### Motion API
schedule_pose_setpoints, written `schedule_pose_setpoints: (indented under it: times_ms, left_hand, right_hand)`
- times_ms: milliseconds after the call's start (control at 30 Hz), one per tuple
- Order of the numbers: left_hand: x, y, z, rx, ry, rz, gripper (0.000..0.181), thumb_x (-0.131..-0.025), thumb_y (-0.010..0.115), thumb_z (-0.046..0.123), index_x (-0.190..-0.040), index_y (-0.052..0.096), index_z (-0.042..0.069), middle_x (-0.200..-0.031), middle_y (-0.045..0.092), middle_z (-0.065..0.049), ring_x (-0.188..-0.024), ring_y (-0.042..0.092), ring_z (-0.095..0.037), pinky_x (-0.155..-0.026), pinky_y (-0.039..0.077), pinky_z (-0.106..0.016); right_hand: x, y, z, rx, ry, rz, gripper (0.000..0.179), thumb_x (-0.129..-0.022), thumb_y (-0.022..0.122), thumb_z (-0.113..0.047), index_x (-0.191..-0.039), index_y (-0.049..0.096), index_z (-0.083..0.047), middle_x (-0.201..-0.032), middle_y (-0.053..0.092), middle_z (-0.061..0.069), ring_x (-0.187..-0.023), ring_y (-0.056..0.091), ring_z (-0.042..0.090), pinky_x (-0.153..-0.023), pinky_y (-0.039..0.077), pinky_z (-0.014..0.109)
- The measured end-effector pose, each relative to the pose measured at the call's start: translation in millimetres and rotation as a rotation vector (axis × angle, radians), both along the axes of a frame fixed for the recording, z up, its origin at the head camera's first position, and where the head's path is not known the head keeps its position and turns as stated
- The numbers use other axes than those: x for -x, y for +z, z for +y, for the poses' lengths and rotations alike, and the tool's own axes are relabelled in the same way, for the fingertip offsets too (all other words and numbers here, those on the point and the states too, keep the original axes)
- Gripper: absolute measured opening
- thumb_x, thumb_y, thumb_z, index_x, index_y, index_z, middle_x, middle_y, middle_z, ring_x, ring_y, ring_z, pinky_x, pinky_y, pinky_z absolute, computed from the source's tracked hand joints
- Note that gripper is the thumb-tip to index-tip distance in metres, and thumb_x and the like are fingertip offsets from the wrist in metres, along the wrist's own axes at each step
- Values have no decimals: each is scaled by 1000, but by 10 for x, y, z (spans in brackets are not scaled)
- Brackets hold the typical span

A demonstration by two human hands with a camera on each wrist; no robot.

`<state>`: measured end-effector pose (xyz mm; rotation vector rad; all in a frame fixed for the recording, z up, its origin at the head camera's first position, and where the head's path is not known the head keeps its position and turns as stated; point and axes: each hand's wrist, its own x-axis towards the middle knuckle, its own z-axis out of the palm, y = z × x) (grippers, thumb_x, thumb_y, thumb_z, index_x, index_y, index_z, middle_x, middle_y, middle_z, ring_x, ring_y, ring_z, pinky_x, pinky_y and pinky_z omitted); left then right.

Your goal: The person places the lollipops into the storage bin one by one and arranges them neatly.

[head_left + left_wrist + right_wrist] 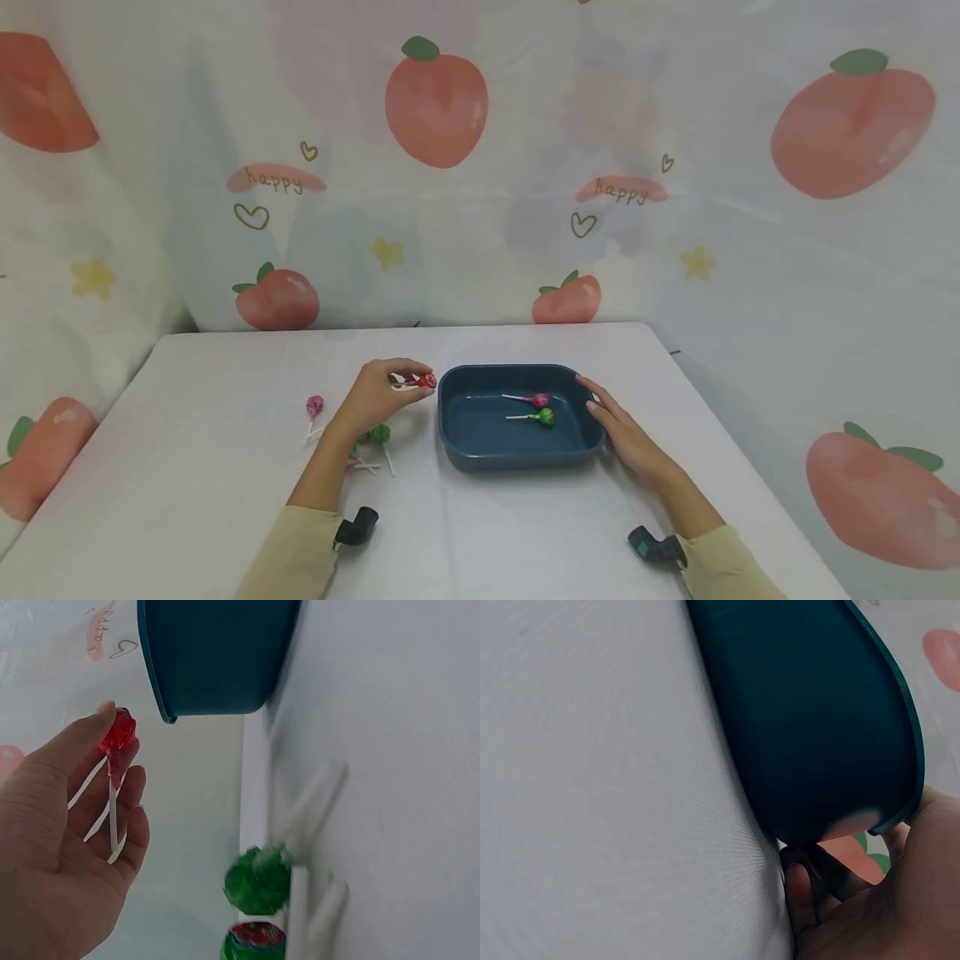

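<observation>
My left hand [378, 393] pinches a red-wrapped lollipop [118, 733] by its head, just left of a dark blue rectangular dish [517, 461]. Its white stick runs down past the curled fingers in the left wrist view. My right hand [626, 429] holds the dish's right end, fingertips at the rim and lower fingers folded against the outside in the right wrist view. Inside the dish lie a pink lollipop [540, 400] and a green lollipop [545, 416], sticks pointing left. More lollipops lie by the left forearm, including a green one [381, 433]; the forearm partly hides them.
Farther left on the white table [187, 467] is another pink lollipop [314, 406]. A peach-patterned cloth [480, 217] hangs behind the table and at both sides. A dark wrist camera [358, 527] sits on the left sleeve, a second [654, 546] on the right.
</observation>
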<state>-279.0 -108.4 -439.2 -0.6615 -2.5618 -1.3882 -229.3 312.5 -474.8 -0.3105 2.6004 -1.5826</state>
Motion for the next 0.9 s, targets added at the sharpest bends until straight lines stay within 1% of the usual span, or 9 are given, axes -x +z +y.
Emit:
schedule_pose_setpoints:
  times_ms: [133, 333, 433, 533, 667, 767, 900]
  left_hand:
    - [17, 48, 104, 10, -37, -4, 29, -87, 87, 20, -115, 79, 14, -102, 74, 9, -96, 63, -15, -86, 53, -39]
    - [18, 120, 317, 21, -85, -1, 29, -87, 87, 20, -115, 79, 14, -105, 74, 7, -95, 63, -15, -85, 53, -38]
    - [33, 119, 418, 22, -109, -9, 29, -87, 86, 19, -115, 79, 14, -105, 74, 6, -96, 65, -14, -86, 55, -37]
    - [48, 99, 510, 16, -142, -33, 28, -88, 86, 18, -115, 78, 13, -106, 74, 5, -99, 67, -13, -89, 55, -37]
    - [65, 78, 615, 34, -144, -59, 28, -88, 86, 18, -115, 78, 13, -105, 74, 5, -101, 68, -13, -92, 55, -36]
    - [63, 92, 686, 52, -136, -51, 28, -88, 85, 20, -115, 78, 14, -105, 74, 5, -102, 67, -14, -93, 54, -37]
    - [67, 106, 775, 59, -162, -41, 30, -89, 85, 22, -117, 78, 13, -106, 75, 4, -104, 66, -16, -94, 53, -38]
  right_hand:
    - [-1, -11, -8, 0, -1, -5, 53, -114, 34, -42, -164, 29, -26, -170, 17, 12, -156, 6, 39, -115, 4, 71]
    - [3, 5, 3, -7, -10, -10, 53, -113, 34, -44, -164, 30, -29, -170, 18, 11, -156, 6, 40, -115, 5, 72]
    - [4, 7, 10, 3, -3, -6, 53, -113, 35, -43, -164, 30, -28, -170, 17, 11, -156, 5, 39, -115, 4, 71]
    - [5, -2, 15, 5, 3, 1, 53, -114, 35, -43, -164, 30, -28, -170, 18, 11, -156, 5, 39, -115, 4, 71]
    - [10, -10, 18, -6, 7, 7, 53, -113, 35, -43, -164, 30, -28, -170, 18, 10, -156, 6, 38, -115, 4, 72]
    - [12, -2, 13, -12, 5, 9, 53, -113, 34, -43, -164, 29, -27, -170, 18, 11, -156, 6, 39, -114, 4, 72]
    - [12, 12, 2, -14, 2, 10, 54, -114, 34, -43, -164, 29, -26, -170, 18, 12, -156, 6, 39, -115, 4, 71]
